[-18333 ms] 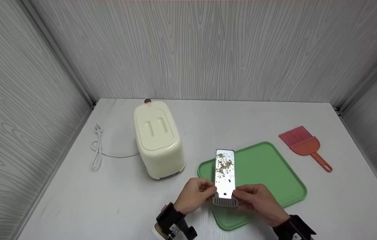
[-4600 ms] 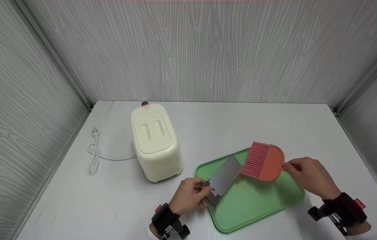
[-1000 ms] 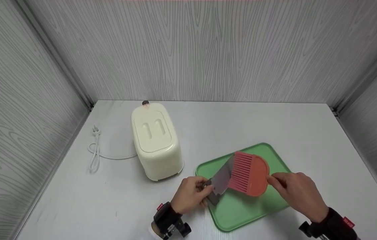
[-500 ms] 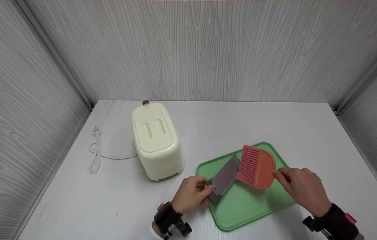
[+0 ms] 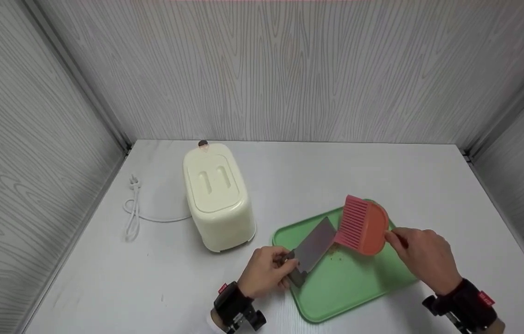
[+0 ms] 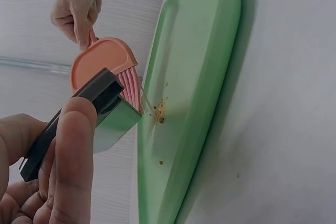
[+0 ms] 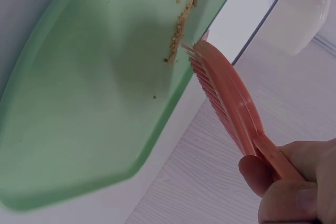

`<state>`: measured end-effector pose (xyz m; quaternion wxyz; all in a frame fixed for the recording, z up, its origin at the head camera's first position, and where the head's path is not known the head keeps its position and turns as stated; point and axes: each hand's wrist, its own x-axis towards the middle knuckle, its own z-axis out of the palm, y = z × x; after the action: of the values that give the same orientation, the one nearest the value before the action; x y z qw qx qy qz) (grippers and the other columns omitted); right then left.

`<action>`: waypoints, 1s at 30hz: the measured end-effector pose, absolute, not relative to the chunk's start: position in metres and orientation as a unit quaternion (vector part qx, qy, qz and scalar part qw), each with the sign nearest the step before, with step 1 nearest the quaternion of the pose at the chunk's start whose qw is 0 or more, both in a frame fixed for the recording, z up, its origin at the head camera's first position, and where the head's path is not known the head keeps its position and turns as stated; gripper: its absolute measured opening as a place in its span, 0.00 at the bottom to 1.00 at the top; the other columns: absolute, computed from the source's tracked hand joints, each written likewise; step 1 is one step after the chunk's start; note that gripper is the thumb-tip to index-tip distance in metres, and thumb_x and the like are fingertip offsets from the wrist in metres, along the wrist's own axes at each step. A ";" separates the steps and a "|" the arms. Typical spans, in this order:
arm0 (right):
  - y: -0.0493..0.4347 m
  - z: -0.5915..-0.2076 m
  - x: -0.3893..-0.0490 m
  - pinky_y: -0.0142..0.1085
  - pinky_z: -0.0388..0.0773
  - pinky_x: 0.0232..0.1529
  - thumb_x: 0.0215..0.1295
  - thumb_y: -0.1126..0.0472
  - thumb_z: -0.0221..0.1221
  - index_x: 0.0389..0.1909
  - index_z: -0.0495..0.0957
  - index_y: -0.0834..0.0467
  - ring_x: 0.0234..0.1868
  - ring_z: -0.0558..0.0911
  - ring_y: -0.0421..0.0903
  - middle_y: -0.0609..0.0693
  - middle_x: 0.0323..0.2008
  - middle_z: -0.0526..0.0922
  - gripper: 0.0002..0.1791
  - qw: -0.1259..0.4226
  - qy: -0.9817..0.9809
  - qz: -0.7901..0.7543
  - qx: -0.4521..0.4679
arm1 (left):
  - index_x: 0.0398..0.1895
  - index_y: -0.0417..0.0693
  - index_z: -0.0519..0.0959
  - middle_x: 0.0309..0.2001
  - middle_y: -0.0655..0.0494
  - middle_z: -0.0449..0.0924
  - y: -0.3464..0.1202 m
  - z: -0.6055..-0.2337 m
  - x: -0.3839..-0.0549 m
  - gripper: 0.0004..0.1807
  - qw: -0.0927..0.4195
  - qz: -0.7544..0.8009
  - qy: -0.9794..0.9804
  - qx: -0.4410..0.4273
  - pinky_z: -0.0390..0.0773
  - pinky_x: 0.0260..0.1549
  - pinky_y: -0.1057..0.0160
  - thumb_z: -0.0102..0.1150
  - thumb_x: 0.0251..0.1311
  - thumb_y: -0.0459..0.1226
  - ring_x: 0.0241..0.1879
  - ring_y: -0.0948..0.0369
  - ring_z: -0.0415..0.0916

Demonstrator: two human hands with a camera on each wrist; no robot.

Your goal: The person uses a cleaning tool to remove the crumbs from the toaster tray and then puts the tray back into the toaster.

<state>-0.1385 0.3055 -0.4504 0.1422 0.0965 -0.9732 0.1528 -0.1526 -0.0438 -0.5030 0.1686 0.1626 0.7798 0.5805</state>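
Observation:
My left hand pinches the dark grey end of a toaster's metal crumb tray, thumb on top. The crumb tray tilts over the left part of a green tray. In my right hand is the handle of an orange brush with pinkish-red bristles. Its bristle tips are right beside the crumb tray's far edge; whether they touch it I cannot tell. Below that edge, a small line of brown crumbs lies on the green tray, with a few loose specks around it. In the left wrist view the same crumbs show.
A cream toaster with a lid stands left of the green tray. Its white cord and plug lie further left on the white table. Grey wood-grain panels enclose the back and sides.
Within the last second the brush slid off the crumb tray, right and away from me. Much earlier both hands held the crumb-covered crumb tray, and the brush lay on the table.

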 end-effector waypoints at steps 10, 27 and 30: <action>0.316 -0.452 -0.140 0.27 0.52 0.20 0.72 0.60 0.67 0.26 0.86 0.56 0.17 0.58 0.32 0.38 0.14 0.63 0.12 0.156 -0.966 0.187 0.082 | 0.39 0.44 0.86 0.25 0.53 0.86 -0.045 -0.505 -0.153 0.07 0.146 0.565 0.793 0.173 0.80 0.18 0.71 0.65 0.72 0.39 0.15 0.71 0.78; 0.297 -0.445 -0.154 0.27 0.51 0.21 0.72 0.59 0.67 0.27 0.86 0.55 0.18 0.56 0.31 0.37 0.14 0.60 0.11 0.201 -0.951 0.204 0.113 | 0.41 0.47 0.87 0.25 0.57 0.86 -0.045 -0.505 -0.154 0.07 0.159 0.561 0.796 0.163 0.79 0.18 0.71 0.65 0.72 0.40 0.16 0.69 0.78; 0.293 -0.445 -0.156 0.27 0.49 0.21 0.72 0.59 0.67 0.27 0.85 0.54 0.17 0.56 0.31 0.37 0.14 0.59 0.12 0.201 -0.954 0.190 0.116 | 0.40 0.48 0.87 0.25 0.59 0.86 -0.044 -0.505 -0.154 0.07 0.160 0.560 0.796 0.163 0.79 0.18 0.72 0.65 0.72 0.40 0.16 0.69 0.78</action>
<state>-0.1556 0.2927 -0.4449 0.2007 0.1163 -0.9541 0.1896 -0.1540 -0.0443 -0.5050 0.1601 0.1634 0.7964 0.5598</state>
